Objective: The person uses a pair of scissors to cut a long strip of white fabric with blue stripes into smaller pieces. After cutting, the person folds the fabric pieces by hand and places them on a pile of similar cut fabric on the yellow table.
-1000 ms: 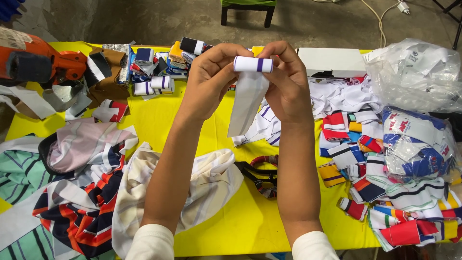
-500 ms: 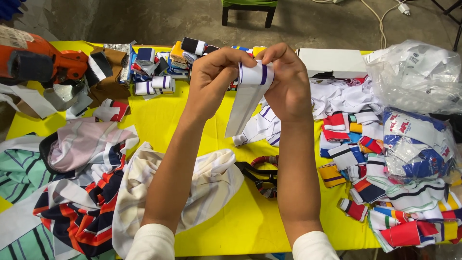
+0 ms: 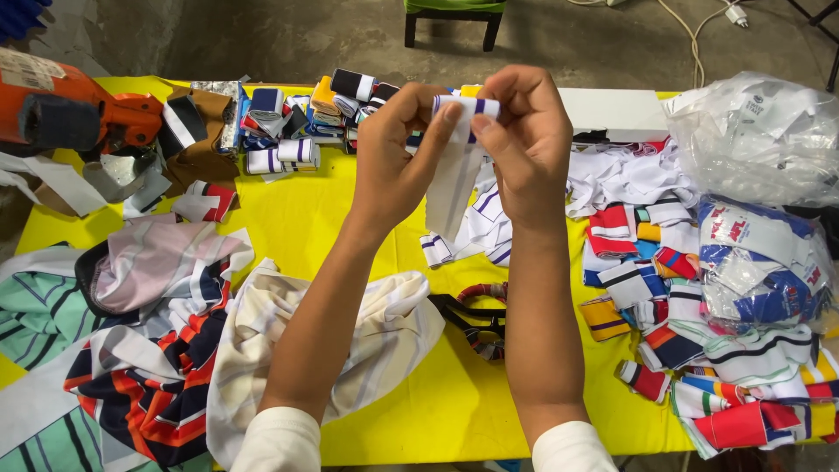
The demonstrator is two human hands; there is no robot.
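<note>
I hold a white knit strip with a dark purple stripe (image 3: 456, 166) up over the yellow table (image 3: 306, 218). My left hand (image 3: 398, 153) and my right hand (image 3: 524, 140) both pinch its rolled top end, and the loose tail hangs down between them. Below the hands lie more white purple-striped strips (image 3: 476, 232) and a red, black and white banded piece (image 3: 481, 315).
Rolled strips are stacked at the back (image 3: 306, 114). An orange tool (image 3: 70, 114) sits far left. Striped garments (image 3: 149, 350) lie at front left. Coloured ribbed pieces (image 3: 690, 332) and plastic bags (image 3: 752, 140) fill the right. A white box (image 3: 612, 109) stands behind my right hand.
The strip's top end has been wound tighter between my fingers, so the roll is more covered by my hands. The hanging tail looks a little shorter.
</note>
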